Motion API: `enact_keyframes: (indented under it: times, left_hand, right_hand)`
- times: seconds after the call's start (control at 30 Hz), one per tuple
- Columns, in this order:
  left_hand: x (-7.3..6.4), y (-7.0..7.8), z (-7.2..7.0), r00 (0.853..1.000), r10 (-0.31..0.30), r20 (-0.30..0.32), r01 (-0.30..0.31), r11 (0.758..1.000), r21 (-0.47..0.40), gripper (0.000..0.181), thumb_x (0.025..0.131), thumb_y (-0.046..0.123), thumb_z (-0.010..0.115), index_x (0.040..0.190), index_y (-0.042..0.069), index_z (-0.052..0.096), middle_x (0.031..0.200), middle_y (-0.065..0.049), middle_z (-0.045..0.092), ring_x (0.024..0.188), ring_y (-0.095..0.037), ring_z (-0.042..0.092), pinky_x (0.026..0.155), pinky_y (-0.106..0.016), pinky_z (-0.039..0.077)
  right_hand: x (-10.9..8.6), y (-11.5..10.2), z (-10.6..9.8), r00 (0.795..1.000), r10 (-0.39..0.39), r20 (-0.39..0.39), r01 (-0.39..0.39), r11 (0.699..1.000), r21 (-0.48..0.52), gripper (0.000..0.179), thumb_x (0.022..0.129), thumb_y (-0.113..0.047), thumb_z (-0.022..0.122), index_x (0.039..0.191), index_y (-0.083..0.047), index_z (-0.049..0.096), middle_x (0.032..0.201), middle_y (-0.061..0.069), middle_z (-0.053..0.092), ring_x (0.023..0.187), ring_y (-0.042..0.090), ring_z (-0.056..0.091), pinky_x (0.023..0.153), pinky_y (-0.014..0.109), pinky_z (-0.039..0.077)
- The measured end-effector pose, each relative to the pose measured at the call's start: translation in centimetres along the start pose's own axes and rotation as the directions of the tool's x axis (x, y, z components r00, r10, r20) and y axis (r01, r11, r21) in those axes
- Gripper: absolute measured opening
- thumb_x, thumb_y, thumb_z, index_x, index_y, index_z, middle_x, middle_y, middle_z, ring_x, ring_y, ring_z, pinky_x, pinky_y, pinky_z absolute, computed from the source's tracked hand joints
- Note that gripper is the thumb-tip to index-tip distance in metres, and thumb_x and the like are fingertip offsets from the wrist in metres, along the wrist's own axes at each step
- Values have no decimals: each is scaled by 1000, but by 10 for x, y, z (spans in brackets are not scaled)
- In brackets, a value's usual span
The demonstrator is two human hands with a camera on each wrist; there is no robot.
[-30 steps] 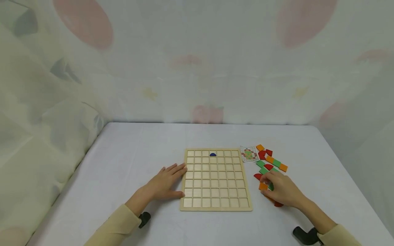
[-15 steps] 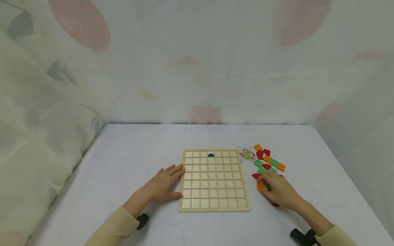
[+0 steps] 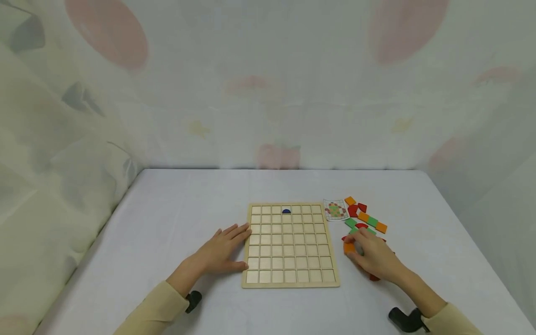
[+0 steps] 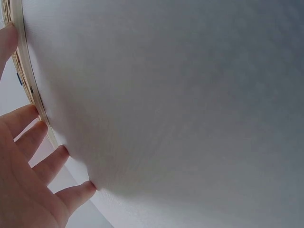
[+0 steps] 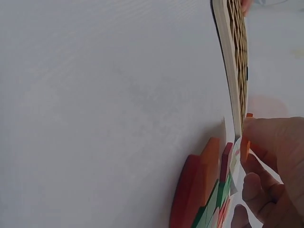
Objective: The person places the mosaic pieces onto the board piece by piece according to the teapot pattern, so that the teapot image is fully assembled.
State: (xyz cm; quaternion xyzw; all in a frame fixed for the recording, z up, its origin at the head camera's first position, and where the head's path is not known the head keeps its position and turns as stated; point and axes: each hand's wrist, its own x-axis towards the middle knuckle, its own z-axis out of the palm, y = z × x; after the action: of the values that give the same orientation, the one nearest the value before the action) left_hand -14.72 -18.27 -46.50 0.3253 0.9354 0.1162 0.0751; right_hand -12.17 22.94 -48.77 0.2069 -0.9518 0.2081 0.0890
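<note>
A wooden grid board (image 3: pixel 294 284) lies on the table, with one dark blue half-round piece (image 3: pixel 286 211) in its top row. My left hand (image 3: pixel 222 253) rests at the board's left edge, fingers spread; in the left wrist view the thumb and some fingertips touch the rim. Between thumb and fingers my right hand (image 3: pixel 374 255) pinches an orange square tile (image 3: pixel 349 247), raised off the table in the right wrist view. Beneath and behind that hand lie loose tiles, among them a green tile (image 3: pixel 372 222) and a red piece (image 3: pixel 353 211). The hand hides some of them.
A small printed pattern card (image 3: pixel 336 210) lies by the board's upper right corner. An orange tile (image 3: pixel 350 200) marks the far end of the loose pieces. Behind the white table (image 3: pixel 188 195) hangs a patterned cloth (image 3: pixel 268 93).
My right hand has shifted a little left with the orange tile, which has come off the pile. My left hand stays on the board's edge. The head view has shifted slightly.
</note>
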Motion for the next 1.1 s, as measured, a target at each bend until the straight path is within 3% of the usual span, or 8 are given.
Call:
enact_keyframes:
  times: [0.23, 0.57, 0.8, 1.1]
  left_hand:
    - [-1, -1, 1, 1000, -3, -4, 3, 1000, 2, 83, 79, 50, 65, 144, 11, 32, 151, -7, 26, 135, -36, 27, 99, -65, 26]
    - [-1, 0, 1, 1000, 1, -6, -1, 1000, -1, 82, 80, 50, 65, 144, 11, 32, 151, -6, 25, 135, -36, 27, 99, -65, 26]
    - [0, 0, 0, 1000, -6, -5, 6, 1000, -1, 83, 79, 50, 65, 144, 12, 32, 151, -6, 25, 135, -35, 27, 99, -65, 26]
    - [1, 1, -1, 1000, -13, 9, 13, 1000, 2, 82, 80, 49, 65, 144, 11, 32, 151, -6, 25, 136, -35, 27, 100, -65, 25]
  right_hand:
    - [12, -3, 2, 996, -56, -63, 57, 998, 19, 28, 73, -18, 78, 97, -14, 62, 90, -8, 58, 77, 8, 52, 69, 25, 49]
    - [41, -24, 9, 993, -80, -86, 88, 992, 89, 27, 74, -17, 77, 98, -14, 64, 92, -5, 61, 76, 13, 53, 64, 23, 46]
    - [60, -36, 14, 996, -74, -48, 79, 991, 107, 24, 76, -18, 75, 98, -14, 66, 95, -3, 63, 89, 21, 58, 75, 35, 48]
    - [83, -50, 24, 993, -108, -55, 113, 988, 100, 22, 76, -18, 75, 96, -14, 67, 95, -2, 64, 89, 18, 59, 78, 35, 47]
